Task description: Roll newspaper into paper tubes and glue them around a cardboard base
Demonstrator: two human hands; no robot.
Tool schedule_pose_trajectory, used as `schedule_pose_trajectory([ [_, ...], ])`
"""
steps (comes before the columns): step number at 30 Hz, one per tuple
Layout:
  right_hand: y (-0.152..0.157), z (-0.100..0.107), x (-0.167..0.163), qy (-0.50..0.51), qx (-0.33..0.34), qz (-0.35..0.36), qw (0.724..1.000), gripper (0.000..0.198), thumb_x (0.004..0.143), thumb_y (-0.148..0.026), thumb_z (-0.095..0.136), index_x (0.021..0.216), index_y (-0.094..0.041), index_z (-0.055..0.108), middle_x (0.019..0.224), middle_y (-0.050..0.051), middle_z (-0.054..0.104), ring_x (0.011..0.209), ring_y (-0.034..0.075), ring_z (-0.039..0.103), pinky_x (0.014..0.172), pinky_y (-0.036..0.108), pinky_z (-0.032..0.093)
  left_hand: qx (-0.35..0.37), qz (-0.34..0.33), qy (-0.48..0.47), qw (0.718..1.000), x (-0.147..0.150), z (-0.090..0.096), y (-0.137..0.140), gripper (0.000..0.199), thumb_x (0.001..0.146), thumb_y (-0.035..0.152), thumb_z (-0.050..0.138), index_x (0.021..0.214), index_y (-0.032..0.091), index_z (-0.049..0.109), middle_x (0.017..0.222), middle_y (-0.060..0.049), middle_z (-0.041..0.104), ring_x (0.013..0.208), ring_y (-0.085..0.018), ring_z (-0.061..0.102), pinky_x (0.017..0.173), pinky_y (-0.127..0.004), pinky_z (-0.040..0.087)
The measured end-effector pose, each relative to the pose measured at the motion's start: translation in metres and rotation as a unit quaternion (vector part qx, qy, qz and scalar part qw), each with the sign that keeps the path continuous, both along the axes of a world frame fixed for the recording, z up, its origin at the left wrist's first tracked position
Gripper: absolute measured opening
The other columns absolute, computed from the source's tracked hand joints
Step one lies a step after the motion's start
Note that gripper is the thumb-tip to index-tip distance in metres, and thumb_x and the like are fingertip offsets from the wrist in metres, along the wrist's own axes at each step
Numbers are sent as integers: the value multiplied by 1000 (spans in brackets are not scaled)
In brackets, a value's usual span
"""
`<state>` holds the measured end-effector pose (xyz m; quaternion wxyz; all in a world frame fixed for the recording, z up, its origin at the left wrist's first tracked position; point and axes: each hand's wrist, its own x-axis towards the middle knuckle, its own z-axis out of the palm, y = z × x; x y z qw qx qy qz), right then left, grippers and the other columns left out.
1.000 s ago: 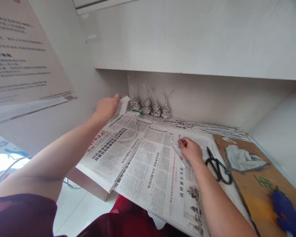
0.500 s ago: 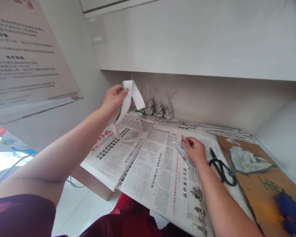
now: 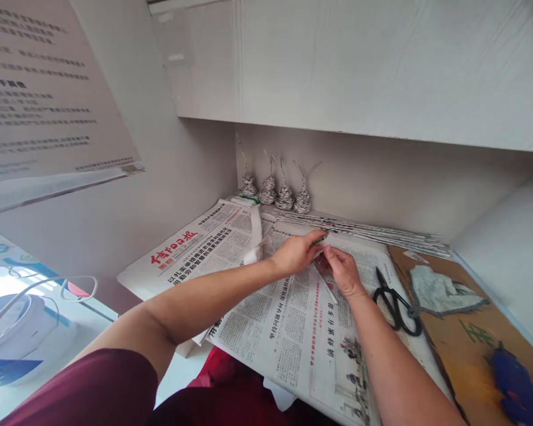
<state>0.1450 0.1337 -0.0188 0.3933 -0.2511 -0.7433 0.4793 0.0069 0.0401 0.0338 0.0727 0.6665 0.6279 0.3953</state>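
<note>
Four gourds (image 3: 285,198) in nook (image 3: 382,177) beyond hands (image 3: 295,254)

My thin paper stick (image 3: 327,286), white; my sleeve (image 3: 102,384), plain maroon; the newspaper (image 3: 288,313), greyish white, printed black and red; coiled gourd shapes (image 3: 268,193), speckled black-and-white; scissors (image 3: 384,288), black.
</note>
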Motion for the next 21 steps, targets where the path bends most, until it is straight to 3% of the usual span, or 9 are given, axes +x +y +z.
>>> schedule_pose_trajectory([
  [4,4,-4,-4,35,-62,-11,997,34,72,-49,66,64,-17,61,49,-3,53,45,10,46,43,22,34,-75,42,119,989,10,-13,-4,54,85,30,46,136,21,30,89,-7,69,81,-23,66,71,-32,49],
  [7,3,-3,-6,80,-93,-53,991,32,68,-46,70,68,-16,62,48,-4,53,41,9,45,38,21,32,-129,57,156,978,3,-17,-10,57,82,32,50,134,22,29,87,-5,68,80,-23,66,68,-29,48],
  [10,2,2,-6,174,-148,-105,968,32,66,-45,73,75,-17,60,50,-5,55,38,9,48,33,19,29,-140,71,208,965,-14,-18,-17,61,80,33,53,134,21,28,91,-7,67,84,-22,64,71,-29,47],
  [12,3,7,-5,240,-204,-122,941,35,63,-44,76,76,-18,57,53,-5,56,39,9,52,32,18,31,-131,97,275,948,-31,-16,-23,53,80,29,53,130,20,37,91,-9,67,88,-24,62,76,-33,46],
  [14,5,10,-3,287,-266,-122,912,38,59,-43,78,74,-19,53,54,-6,57,40,10,54,33,18,35,-129,125,328,928,-51,-12,-29,30,82,18,45,110,21,56,90,-9,67,90,-25,61,81,-37,43],
  [16,8,11,0,313,-315,-112,889,38,59,-41,79,74,-19,52,53,-6,56,41,10,55,35,18,37,-140,149,341,918,-75,-5,-33,24,82,16,43,95,20,63,87,-8,68,89,-24,60,83,-38,41],
  [21,18,10,5,354,-401,-99,839,21,69,-26,72,74,-19,52,51,-6,55,44,9,55,38,17,40,-171,263,347,884,-141,11,-47,27,82,25,45,98,21,66,95,-9,67,98,-26,57,79,-33,41],
])
